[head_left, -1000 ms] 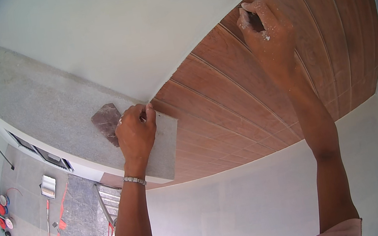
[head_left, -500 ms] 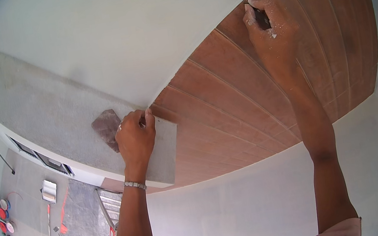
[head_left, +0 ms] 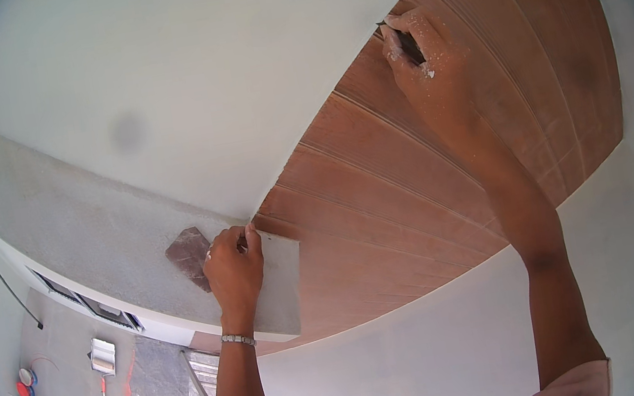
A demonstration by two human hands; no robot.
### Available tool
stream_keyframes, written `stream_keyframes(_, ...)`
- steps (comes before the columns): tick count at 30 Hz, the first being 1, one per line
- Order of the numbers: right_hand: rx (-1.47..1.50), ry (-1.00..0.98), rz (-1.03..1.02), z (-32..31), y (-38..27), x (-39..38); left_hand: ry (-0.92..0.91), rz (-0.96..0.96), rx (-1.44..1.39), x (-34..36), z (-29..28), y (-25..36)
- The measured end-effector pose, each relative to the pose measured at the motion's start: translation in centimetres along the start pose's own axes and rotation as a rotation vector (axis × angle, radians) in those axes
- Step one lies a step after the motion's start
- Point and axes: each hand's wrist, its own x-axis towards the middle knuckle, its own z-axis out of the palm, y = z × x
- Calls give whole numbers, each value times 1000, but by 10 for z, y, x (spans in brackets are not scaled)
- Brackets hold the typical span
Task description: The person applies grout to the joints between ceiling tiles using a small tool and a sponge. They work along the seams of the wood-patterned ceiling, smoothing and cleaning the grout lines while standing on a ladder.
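L hand (head_left: pixel 233 267): fingers wrapped narrow on a reddish-brown pad (head_left: pixel 189 255), pad just left of the fingers, flat against the grey beam (head_left: pixel 73 228). R hand (head_left: pixel 419 57): fingers pinch a dark tool (head_left: pixel 409 46) against the wood ceiling (head_left: pixel 434 204), at its seam w/ white plaster (head_left: pixel 217 89).

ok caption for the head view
Left hand steadies a reddish-brown wood-plank ceiling edge; right hand presses a small dark tool against it.

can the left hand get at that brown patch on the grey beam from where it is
Probably yes: the left hand sits right beside the brown patch on the grey beam, and nothing shows between them.
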Motion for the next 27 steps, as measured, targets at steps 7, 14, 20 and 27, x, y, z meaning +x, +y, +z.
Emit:
stream_keyframes(7, -149, 68, 25, -28, 40, 41, 21, 1, 26, 0, 0, 1)
stream_keyframes(14, -123, 170, 85, -52, 71, 72, 31, 7, 79, 0, 1, 1)
stream_keyframes(20, -228, 275, 150, -82, 113, 111, 61, 34, 109, -3, 2, 1)
stream_keyframes(27, -268, 516, 62, -84, 153, 144, 69, 53, 117, -4, 5, -3)
